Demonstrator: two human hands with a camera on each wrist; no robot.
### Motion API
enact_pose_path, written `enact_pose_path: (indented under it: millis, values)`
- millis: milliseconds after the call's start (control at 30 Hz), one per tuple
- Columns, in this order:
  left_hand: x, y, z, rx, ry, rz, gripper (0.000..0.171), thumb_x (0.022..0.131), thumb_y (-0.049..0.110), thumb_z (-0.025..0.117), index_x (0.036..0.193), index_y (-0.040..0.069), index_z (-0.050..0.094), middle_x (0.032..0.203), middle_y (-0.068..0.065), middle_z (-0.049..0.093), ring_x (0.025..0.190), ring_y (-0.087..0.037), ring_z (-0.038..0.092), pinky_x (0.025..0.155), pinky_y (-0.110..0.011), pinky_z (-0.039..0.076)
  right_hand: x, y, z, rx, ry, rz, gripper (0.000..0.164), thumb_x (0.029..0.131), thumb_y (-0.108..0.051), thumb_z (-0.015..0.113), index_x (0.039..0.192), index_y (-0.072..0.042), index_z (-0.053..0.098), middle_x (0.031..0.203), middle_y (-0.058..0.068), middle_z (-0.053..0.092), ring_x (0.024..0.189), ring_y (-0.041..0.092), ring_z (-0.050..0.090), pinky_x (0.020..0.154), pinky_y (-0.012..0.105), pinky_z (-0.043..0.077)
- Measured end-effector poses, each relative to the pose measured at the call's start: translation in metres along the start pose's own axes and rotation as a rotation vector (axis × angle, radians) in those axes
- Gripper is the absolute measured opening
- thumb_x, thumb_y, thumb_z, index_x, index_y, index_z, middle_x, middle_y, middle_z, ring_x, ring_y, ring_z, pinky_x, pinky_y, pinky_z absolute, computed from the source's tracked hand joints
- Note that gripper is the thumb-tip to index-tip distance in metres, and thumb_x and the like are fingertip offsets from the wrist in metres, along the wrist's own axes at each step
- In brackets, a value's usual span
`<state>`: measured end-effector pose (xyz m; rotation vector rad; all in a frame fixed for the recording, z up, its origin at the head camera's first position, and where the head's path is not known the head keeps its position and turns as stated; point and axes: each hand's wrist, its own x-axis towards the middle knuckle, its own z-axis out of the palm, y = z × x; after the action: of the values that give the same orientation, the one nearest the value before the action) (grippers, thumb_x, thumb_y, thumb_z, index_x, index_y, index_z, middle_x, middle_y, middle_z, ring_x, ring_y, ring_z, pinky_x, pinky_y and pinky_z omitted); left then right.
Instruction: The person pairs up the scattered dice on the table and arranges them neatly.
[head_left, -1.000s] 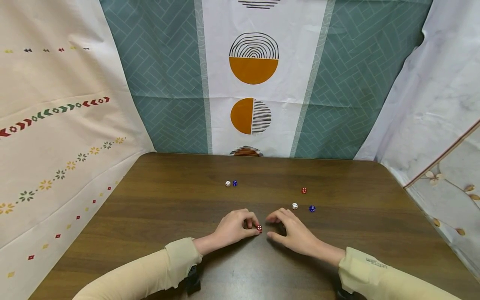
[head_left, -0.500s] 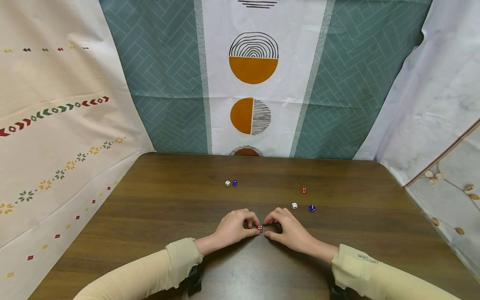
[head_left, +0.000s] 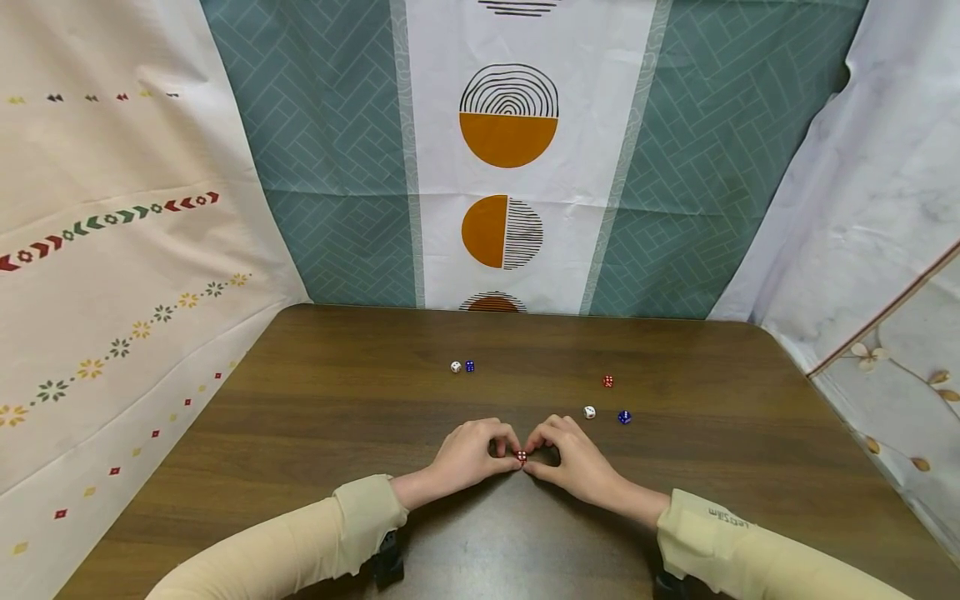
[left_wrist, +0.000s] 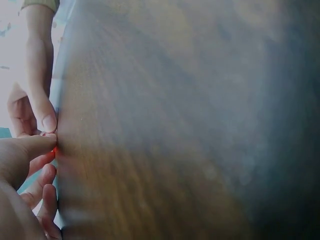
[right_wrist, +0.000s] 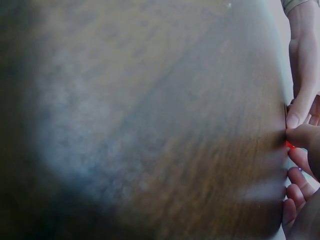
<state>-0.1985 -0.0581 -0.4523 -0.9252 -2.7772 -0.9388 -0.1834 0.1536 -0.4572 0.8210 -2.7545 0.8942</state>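
A small red die (head_left: 522, 457) with white pips sits at the front middle of the table, between both hands. My left hand (head_left: 474, 452) pinches it from the left with thumb and index finger. From the right, my right hand (head_left: 576, 463) has its thumb and index fingertip on the same die, close against the left fingertips. In the left wrist view only a sliver of red shows by the left thumb (left_wrist: 42, 145). The right wrist view likewise has a bit of red under the right thumb (right_wrist: 300, 134); the fingers hide most of the die.
Farther back lie a white die (head_left: 456, 367) and a blue die (head_left: 470, 366) side by side. To the right, another red die (head_left: 608, 381), a white die (head_left: 589, 412) and a dark blue die (head_left: 625, 417) form a loose triangle on the brown table (head_left: 337, 400). Patterned cloths (head_left: 345, 167) hang around it.
My right hand has moved left until its fingertips meet the red die. The left hand keeps its pinch, with the die shifted very slightly right. The other dice stay put.
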Motion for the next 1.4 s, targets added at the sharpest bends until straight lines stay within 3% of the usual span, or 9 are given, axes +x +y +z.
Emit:
enact_pose_path:
  millis: [1033,1400]
  values:
    - [0.0,0.0,0.0,-0.016,-0.012,-0.013,0.012,0.08,0.032,0.082,0.086,0.026,0.073,0.074,0.007,0.06,0.059,0.003,0.041,0.053,-0.016,0.032,0.001,-0.001,0.0,0.018,-0.01,0.018,0.015,0.082,-0.025,0.081,0.09,-0.025,0.067,0.092,-0.01,0.059,0.089,0.009,0.046,0.078,0.024,0.042]
    - [0.001,0.0,-0.001,-0.005,-0.011,-0.002,0.012,0.08,0.032,0.082,0.085,0.026,0.073,0.073,0.008,0.059,0.06,0.003,0.041,0.054,-0.016,0.033,0.002,0.009,-0.024,0.044,-0.024,-0.004,0.022,0.084,-0.023,0.079,0.105,-0.02,0.072,0.101,-0.008,0.069,0.092,0.012,0.062,0.082,0.031,0.051]
